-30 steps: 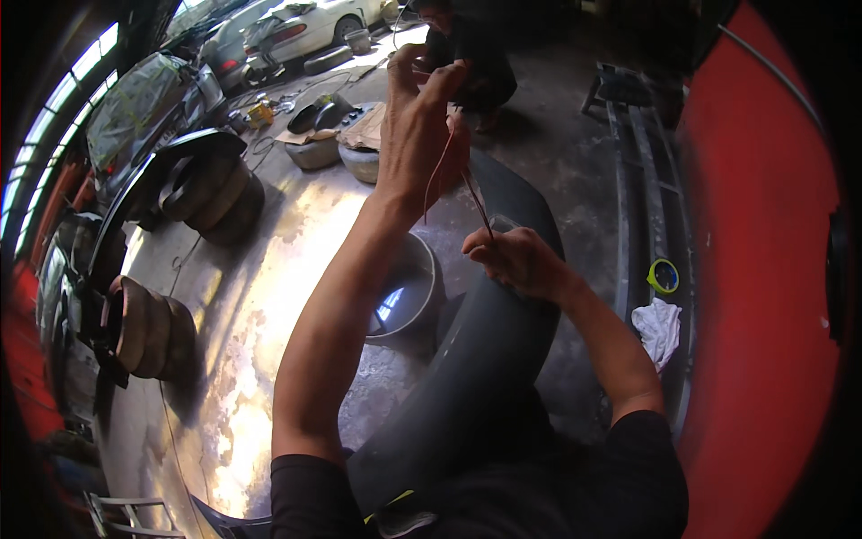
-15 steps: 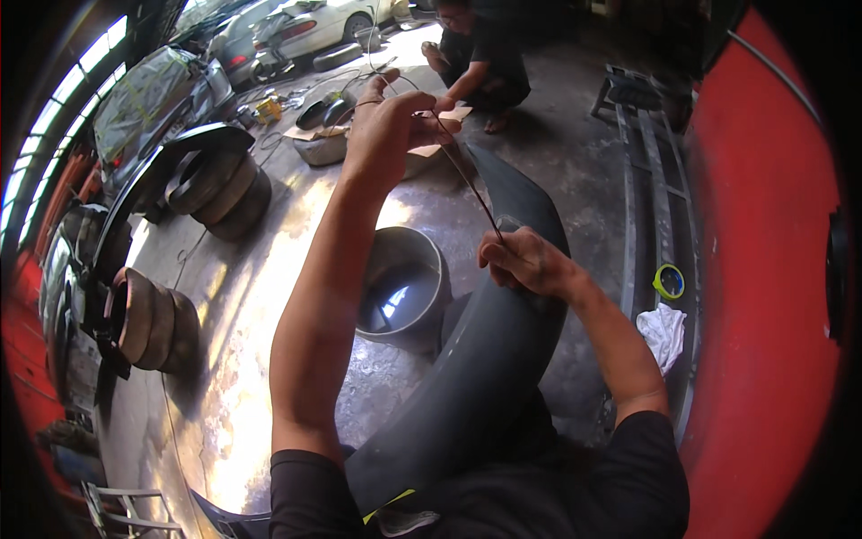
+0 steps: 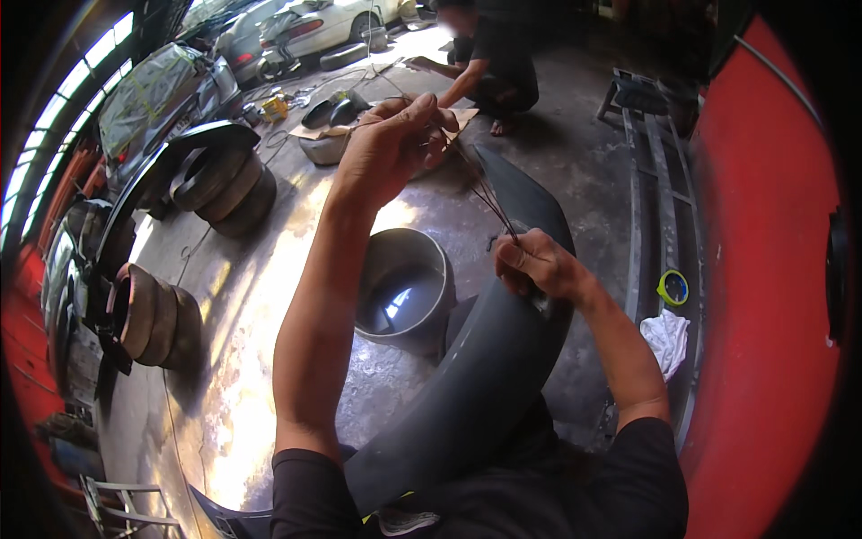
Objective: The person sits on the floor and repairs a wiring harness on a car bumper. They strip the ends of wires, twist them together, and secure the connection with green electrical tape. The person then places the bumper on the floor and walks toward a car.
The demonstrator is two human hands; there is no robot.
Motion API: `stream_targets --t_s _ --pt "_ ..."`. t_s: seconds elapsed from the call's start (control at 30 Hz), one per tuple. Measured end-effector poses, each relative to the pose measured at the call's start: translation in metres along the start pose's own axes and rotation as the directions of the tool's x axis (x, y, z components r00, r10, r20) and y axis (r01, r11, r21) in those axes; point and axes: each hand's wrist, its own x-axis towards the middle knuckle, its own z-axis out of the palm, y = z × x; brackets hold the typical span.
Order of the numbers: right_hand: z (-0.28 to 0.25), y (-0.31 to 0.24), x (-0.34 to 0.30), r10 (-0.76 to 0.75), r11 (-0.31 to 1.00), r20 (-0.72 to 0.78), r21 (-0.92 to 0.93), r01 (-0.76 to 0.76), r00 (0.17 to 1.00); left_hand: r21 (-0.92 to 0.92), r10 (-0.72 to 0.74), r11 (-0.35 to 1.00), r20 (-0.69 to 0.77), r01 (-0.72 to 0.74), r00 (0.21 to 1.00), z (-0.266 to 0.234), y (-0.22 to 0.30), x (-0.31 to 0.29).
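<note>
And here, closest to us, a long dark-grey curved panel (image 3: pixel 458 377) lies across the lap, sweeping round the near and right sides of the bucket (image 3: pixel 422 241), our landmark with liquid in it. Right of that bucket, the right hand (image 3: pixel 541 263), thumb pressed onto forefinger, has the thin dark strand (image 3: pixel 485 199) clamped tight! Up it runs, more than one length side by side, just past the bucket's right far rim, to the left hand (image 3: pixel 395 144) beyond, fingers curled round it; how firmly, I can't tell. So: strand spanned between both hands, yes; a finished knot, none I can see; fastened to the panel, can't say, the right hand covers that spot. Well beyond the bucket, a co-worker (image 3: pixel 503 76) crouches; farther off leftward, a white car (image 3: pixel 323 31).
</note>
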Motion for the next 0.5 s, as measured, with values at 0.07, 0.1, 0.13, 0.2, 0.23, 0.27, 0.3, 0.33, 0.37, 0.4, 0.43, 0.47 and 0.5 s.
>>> stream_targets --t_s 0.07,0.1,0.13,0.2,0.23,0.27,0.3,0.33,0.37,0.4,0.43,0.47,0.5 --pt "-0.001 0.001 0.0 -0.005 1.0 0.004 0.011 0.005 1.0 0.017 0.065 0.998 0.095 -0.067 0.993 -0.002 -0.003 -0.003" --pt "-0.001 0.001 0.001 -0.004 1.0 0.004 0.014 0.004 1.0 0.073 0.104 0.991 0.156 -0.116 0.982 -0.002 -0.004 -0.006" --pt "-0.001 0.001 0.001 -0.003 1.0 0.005 0.017 0.003 1.0 0.124 0.138 0.978 0.217 -0.167 0.966 -0.001 -0.003 -0.008" --pt "-0.001 0.0 0.002 -0.008 1.0 0.015 0.002 0.008 1.0 0.178 0.134 0.968 0.225 -0.176 0.965 0.003 0.001 -0.009" --pt "-0.001 0.0 0.001 -0.008 1.0 0.018 -0.008 0.008 1.0 0.202 0.101 0.969 0.216 -0.145 0.971 0.008 0.005 -0.01" --pt "-0.001 -0.001 0.001 -0.018 1.0 0.009 -0.018 0.018 1.0 0.226 0.067 0.968 0.205 -0.114 0.976 0.014 0.009 -0.012" --pt "0.0 -0.002 0.001 -0.028 0.999 -0.001 -0.028 0.028 1.0 0.248 0.001 0.968 0.179 -0.046 0.984 0.02 0.015 -0.015" --pt "0.001 -0.002 0.002 -0.041 0.999 -0.011 -0.037 0.04 0.999 0.271 -0.066 0.962 0.152 0.022 0.986 0.025 0.018 -0.018" --pt "0.002 -0.002 0.002 -0.059 0.998 -0.019 -0.034 0.059 0.998 0.317 -0.011 0.947 0.173 -0.045 0.985 0.026 0.016 -0.02" --pt "0.004 0.0 0.003 -0.078 0.997 -0.029 -0.032 0.077 0.997 0.36 0.042 0.926 0.195 -0.111 0.98 0.026 0.012 -0.021" --pt "0.005 0.001 0.004 -0.097 0.995 -0.038 -0.03 0.096 0.995 0.375 0.056 0.919 0.184 -0.123 0.981 0.028 0.013 -0.024" --pt "0.004 0.001 0.004 -0.081 0.996 -0.033 -0.043 0.079 0.996 0.39 0.07 0.911 0.173 -0.133 0.983 0.032 0.015 -0.028" --pt "0.004 0.001 0.004 -0.064 0.996 -0.029 -0.057 0.063 0.998 0.376 0.045 0.922 0.124 -0.089 0.991 0.037 0.018 -0.032"
